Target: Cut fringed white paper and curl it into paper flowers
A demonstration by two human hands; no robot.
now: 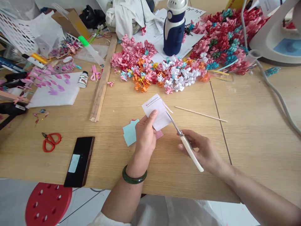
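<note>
My left hand [147, 131] pinches a small white sheet of paper [161, 117] with a printed line near its top, thumb on the upper face. In my right hand [199, 147] is a pair of scissors [191, 153] with white handles, its blades at the paper's right edge. A thin strip [167, 107] hangs along that edge, partly cut away. Under the left hand lie light blue paper pieces [129, 133] and a pink paper piece [159, 134], partly covered. A thin wooden stick [201, 114] rests on the table beyond the scissors.
A heap of colourful ribbon flowers [169, 73] spreads across the back, around a dark blue bottle [174, 34]. A wooden bar [103, 81] lies left of centre. Red-handled scissors [51, 141] and a phone [79, 161] lie at front left. A grey cable [275, 84] runs down the right.
</note>
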